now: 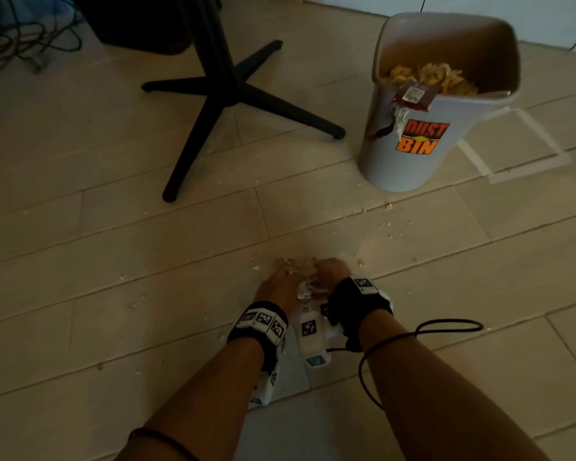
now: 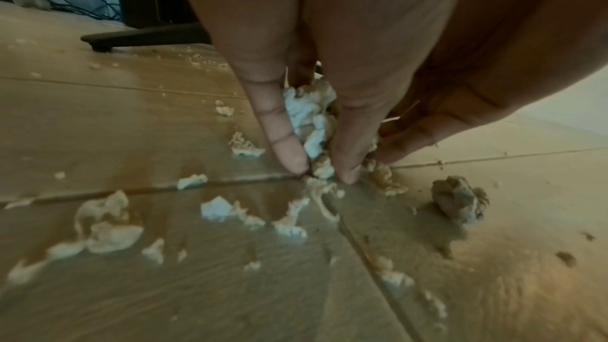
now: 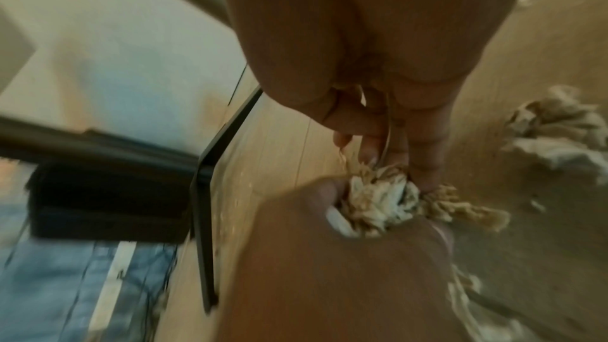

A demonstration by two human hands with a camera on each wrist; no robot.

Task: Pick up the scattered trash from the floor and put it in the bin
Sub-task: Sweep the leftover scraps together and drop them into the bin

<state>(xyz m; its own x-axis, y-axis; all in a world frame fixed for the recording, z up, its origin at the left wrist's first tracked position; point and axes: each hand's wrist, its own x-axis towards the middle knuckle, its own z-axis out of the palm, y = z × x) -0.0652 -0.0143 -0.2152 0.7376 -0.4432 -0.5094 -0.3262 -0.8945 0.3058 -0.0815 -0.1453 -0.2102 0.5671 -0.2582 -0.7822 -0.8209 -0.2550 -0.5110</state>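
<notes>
A clump of trash (image 1: 302, 276), pale noodle strands mixed with white tissue bits, lies on the wooden floor between my two hands. My left hand (image 1: 281, 277) cups it from the left, fingertips (image 2: 289, 157) down on the floor. My right hand (image 1: 330, 267) closes on it from the right with curled fingers (image 3: 424, 139). The same clump (image 3: 378, 202) is squeezed between both hands. More white and tan scraps (image 2: 108, 228) and a brown crumpled lump (image 2: 455, 199) lie around. The grey bin (image 1: 413, 161) marked DUST BIN stands at the far right and holds noodles; a wrapper hangs over its rim.
A black stand with a cross-shaped base (image 1: 233, 91) occupies the floor to the far left of the bin. Cables (image 1: 20, 38) lie at the top left. White tape lines (image 1: 512, 151) mark the floor by the bin. Crumbs (image 1: 388, 224) dot the boards. Crumpled paper (image 3: 559, 134) lies nearby.
</notes>
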